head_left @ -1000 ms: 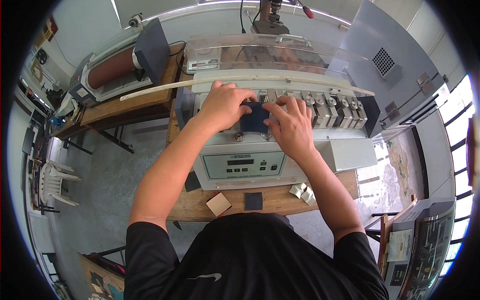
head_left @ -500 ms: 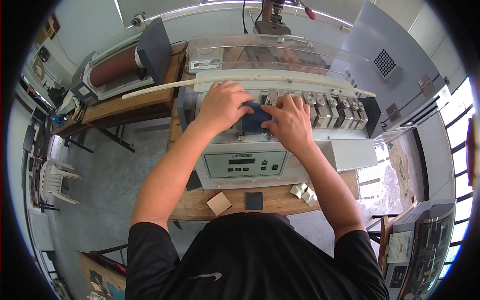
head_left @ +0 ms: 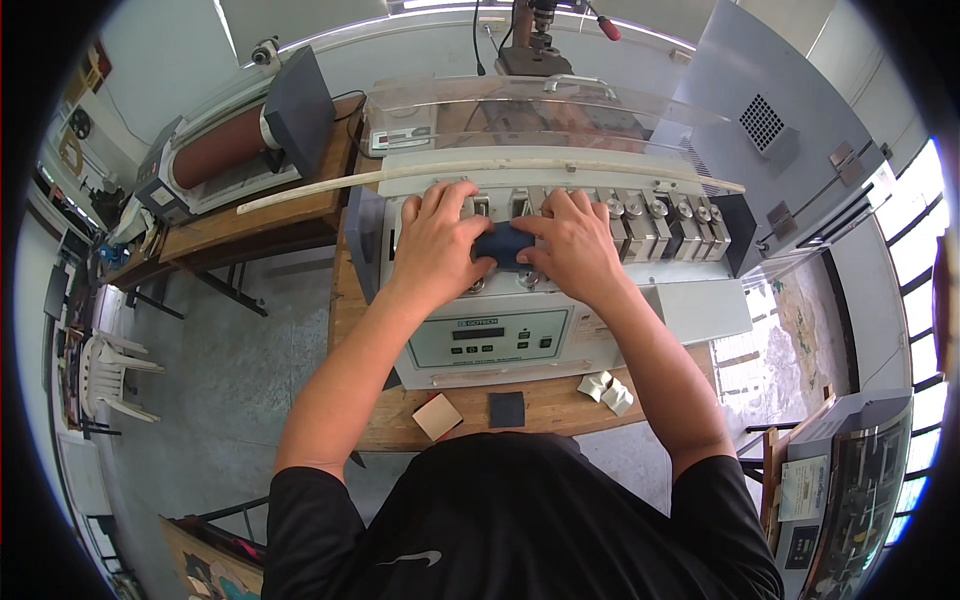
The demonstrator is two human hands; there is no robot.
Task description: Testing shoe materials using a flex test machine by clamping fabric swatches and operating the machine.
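Observation:
A small dark blue sheet [head_left: 503, 243], leather-like, is held between my two hands above the front part of a light grey testing machine [head_left: 590, 350]. My left hand [head_left: 437, 245] pinches its left edge, thumb below and fingers above. At the opposite edge my right hand [head_left: 577, 243] grips it the same way. The sheet looks bent into a curve or fold; its ends are hidden by my fingers. Metal clamps [head_left: 660, 230] stand in a row to the right of my right hand. Two round knobs lie just below the sheet, partly covered.
A long pale stick [head_left: 310, 193] lies across the machine behind my hands, before a raised clear cover [head_left: 540, 122]. On the wooden bench [head_left: 390, 432] in front are a tan block [head_left: 437, 416], a dark square piece [head_left: 507, 409] and white folded pieces [head_left: 606, 392]. A roller machine [head_left: 220, 150] stands left.
The blue sheet was held upright and flatter; now it is bent and lower in profile. My left hand has turned and spread its fingers further down along the sheet's left edge.

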